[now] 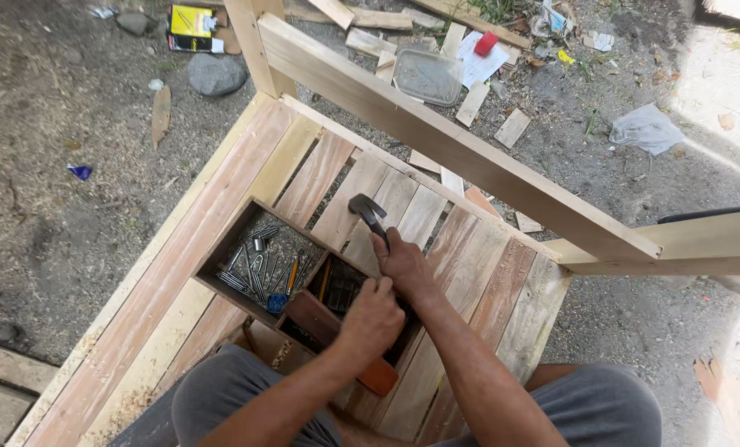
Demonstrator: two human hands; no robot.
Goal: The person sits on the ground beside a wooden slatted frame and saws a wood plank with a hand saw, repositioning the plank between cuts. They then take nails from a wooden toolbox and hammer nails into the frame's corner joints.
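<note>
— Hammer (pixel 368 213) position?

— I see its head resting on the slats (pixel 403 207), the handle running back into my right hand (pixel 403 266), grip clamped around it.

— Left hand (pixel 373 319)?

— Fisted just beside the right, above the wooden box (pixel 221 248) of nails (pixel 254 265); I cannot tell what it pinches. A rail (pixel 469 157) crosses beyond.

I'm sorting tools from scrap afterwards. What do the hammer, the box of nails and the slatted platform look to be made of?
Hammer: dark metal head, dull, probably steel; the right hand hides its handle. Box: bare, rough wood with visible grain. Nails: grey, shiny metal. Platform: unpainted wooden slats, pale to reddish, with sawdust.
</note>
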